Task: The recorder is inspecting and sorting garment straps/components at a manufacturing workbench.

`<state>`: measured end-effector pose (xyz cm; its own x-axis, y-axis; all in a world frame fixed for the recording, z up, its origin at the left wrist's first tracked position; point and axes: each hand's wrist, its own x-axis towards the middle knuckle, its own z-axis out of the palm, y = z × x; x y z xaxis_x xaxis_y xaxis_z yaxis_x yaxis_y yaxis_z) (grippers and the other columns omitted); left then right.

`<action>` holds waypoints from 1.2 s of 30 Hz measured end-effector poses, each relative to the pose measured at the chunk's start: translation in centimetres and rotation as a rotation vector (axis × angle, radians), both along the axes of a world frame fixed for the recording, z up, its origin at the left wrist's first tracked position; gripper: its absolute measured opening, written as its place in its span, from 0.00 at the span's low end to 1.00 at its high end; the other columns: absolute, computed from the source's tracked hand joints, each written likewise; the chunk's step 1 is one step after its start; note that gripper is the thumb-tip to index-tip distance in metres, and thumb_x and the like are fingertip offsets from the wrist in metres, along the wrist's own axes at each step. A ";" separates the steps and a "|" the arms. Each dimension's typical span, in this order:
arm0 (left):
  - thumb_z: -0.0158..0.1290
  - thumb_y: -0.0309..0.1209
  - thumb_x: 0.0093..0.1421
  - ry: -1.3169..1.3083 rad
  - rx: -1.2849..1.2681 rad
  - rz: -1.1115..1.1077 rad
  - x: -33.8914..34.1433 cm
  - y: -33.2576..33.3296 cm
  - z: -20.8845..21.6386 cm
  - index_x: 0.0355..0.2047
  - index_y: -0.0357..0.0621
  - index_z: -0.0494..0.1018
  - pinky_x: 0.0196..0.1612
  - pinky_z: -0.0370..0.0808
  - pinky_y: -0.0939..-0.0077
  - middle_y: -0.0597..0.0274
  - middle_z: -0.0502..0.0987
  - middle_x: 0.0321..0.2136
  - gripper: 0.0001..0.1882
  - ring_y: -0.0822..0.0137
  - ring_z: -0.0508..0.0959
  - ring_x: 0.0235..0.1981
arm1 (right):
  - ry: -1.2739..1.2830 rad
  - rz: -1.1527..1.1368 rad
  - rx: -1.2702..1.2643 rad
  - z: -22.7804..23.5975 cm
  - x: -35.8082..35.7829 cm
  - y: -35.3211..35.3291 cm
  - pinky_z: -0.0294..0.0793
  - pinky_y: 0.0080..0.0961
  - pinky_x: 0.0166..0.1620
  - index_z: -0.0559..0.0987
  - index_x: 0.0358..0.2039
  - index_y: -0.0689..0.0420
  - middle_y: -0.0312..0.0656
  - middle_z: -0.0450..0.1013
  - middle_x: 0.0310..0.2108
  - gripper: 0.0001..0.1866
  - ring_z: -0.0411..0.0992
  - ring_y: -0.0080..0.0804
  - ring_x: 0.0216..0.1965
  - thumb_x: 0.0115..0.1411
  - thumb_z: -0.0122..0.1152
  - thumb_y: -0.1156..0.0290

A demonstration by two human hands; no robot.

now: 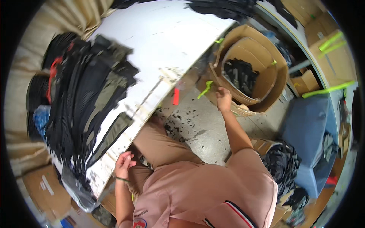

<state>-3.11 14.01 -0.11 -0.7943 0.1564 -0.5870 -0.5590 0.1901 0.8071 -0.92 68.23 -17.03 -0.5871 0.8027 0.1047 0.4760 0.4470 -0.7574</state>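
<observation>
My left hand (124,165), with a dark band at its wrist, is beside the near edge of the white table (167,41). Its fingers are loosely curled and apart, and nothing shows in them. Beyond it on the tabletop lies a spread pile of dark fabric pieces (87,95), black mesh and olive camouflage. My right hand (224,99) reaches out to the near-left rim of a large round-bent cardboard box (272,49). The fingers are closed, and what they hold, if anything, is too small to make out. Dark fabric pieces (241,76) lie inside the box.
Black scraps (182,121) litter the floor between table and box. A yellow-green strip (205,89) and a red strip (176,96) hang near the table edge. At the right stand a blue plastic bin (304,129) and a heap of black material (282,163).
</observation>
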 end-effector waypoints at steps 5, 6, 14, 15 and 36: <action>0.51 0.32 0.63 -0.005 0.102 0.025 -0.4 0.1 -0.1 0.47 0.41 0.71 0.36 0.76 0.81 0.57 0.78 0.37 0.14 0.71 0.77 0.29 | 0.391 0.184 0.332 13.5 -5.5 -9.3 0.71 0.31 0.42 0.76 0.34 0.60 0.45 0.73 0.35 0.06 0.71 0.41 0.38 0.57 0.51 0.81; 0.51 0.32 0.63 -0.006 0.160 0.022 -0.6 0.3 -0.2 0.46 0.41 0.71 0.35 0.76 0.81 0.59 0.77 0.34 0.13 0.72 0.77 0.29 | 0.425 0.301 0.060 14.7 -6.5 -11.2 0.71 0.30 0.41 0.76 0.34 0.60 0.44 0.74 0.35 0.06 0.71 0.40 0.37 0.58 0.51 0.80; 0.51 0.32 0.63 0.125 0.269 0.181 0.1 -3.8 1.2 0.44 0.41 0.72 0.33 0.75 0.83 0.63 0.77 0.29 0.11 0.74 0.77 0.27 | 0.402 1.519 0.076 18.1 -11.9 -34.2 0.66 0.37 0.50 0.76 0.41 0.57 0.44 0.72 0.40 0.13 0.68 0.44 0.45 0.53 0.60 0.73; 0.51 0.32 0.63 0.186 0.228 0.221 0.1 -5.2 1.1 0.43 0.41 0.72 0.33 0.75 0.83 0.63 0.77 0.29 0.11 0.75 0.76 0.27 | 0.432 1.510 0.203 18.2 -12.1 -36.0 0.65 0.39 0.51 0.76 0.41 0.56 0.42 0.71 0.42 0.15 0.67 0.42 0.47 0.51 0.62 0.72; 0.57 0.32 0.52 1.084 -0.869 -0.105 0.6 -11.5 -0.9 0.46 0.53 0.75 0.56 0.59 0.53 0.58 0.72 0.48 0.19 0.55 0.70 0.49 | -0.044 1.481 0.438 20.2 -13.7 -30.6 0.65 0.37 0.54 0.79 0.39 0.53 0.41 0.72 0.42 0.13 0.68 0.41 0.47 0.51 0.64 0.67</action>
